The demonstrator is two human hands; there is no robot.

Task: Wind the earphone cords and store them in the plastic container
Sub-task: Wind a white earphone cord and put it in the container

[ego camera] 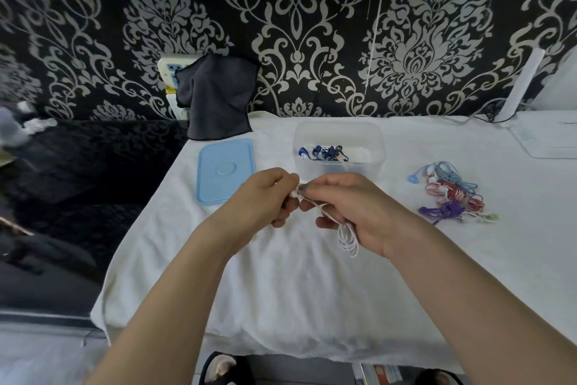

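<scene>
Midway over the white-covered tabletop (281,275), the left hand (265,197) pinches the free end of a white earphone cord (348,239) while the right hand (356,206) grips its hanging coil. Light, limp and springy, it likely needs pinching at the loops. The plastic container (338,135) waits near the far edge.

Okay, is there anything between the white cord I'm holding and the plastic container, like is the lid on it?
Nothing visible. The white cord hangs from your right hand, the container sits open just beyond, and its blue lid lies beside it.
</scene>
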